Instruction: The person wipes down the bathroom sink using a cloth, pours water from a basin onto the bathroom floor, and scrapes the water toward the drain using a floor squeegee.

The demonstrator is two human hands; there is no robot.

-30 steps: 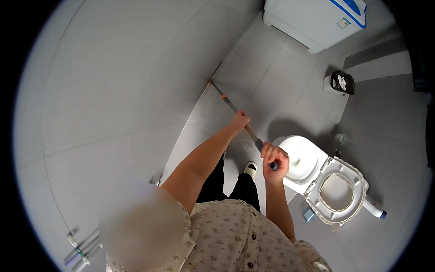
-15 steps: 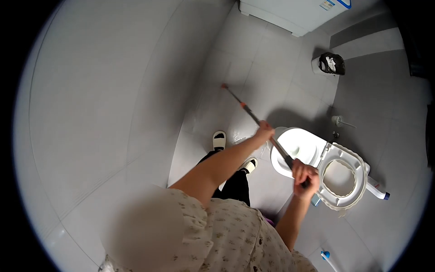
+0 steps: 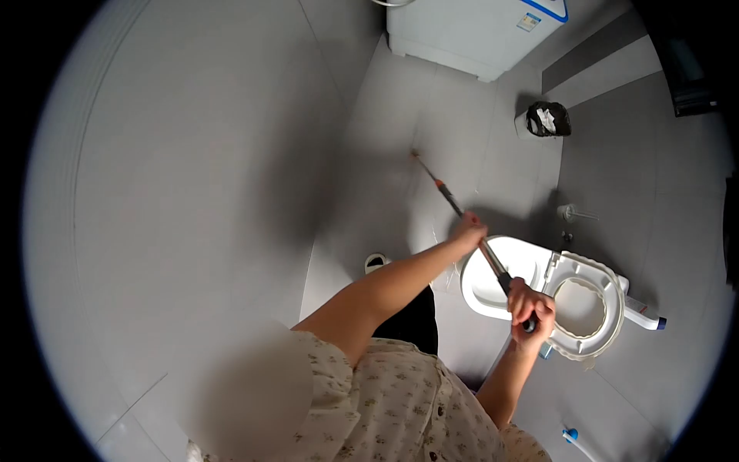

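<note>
A long pole (image 3: 493, 262) with a dark grip and an orange joint slants from lower right to upper left over the grey floor. My left hand (image 3: 470, 229) is wrapped round the middle of its shaft. Lower down, my right hand (image 3: 531, 308) closes round the dark grip near the pole's end, beside the open toilet (image 3: 493, 291). The pole's far end is over the tiles; its head there is blurred and hard to make out. The raised toilet seat (image 3: 611, 327) has a pale cover.
A bin (image 3: 526, 125) with a black bag stands near the right wall. Behind it is a white appliance (image 3: 454, 38) with blue trim. A toilet brush (image 3: 568, 212), a white bottle (image 3: 643, 314) and a blue-headed brush (image 3: 570, 436) are at the right. A grey wall (image 3: 185, 177) rises at the left.
Both hands and the pole have moved right, and the pole's far end has left the base of the left wall for the middle of the floor. The view has shifted too.
</note>
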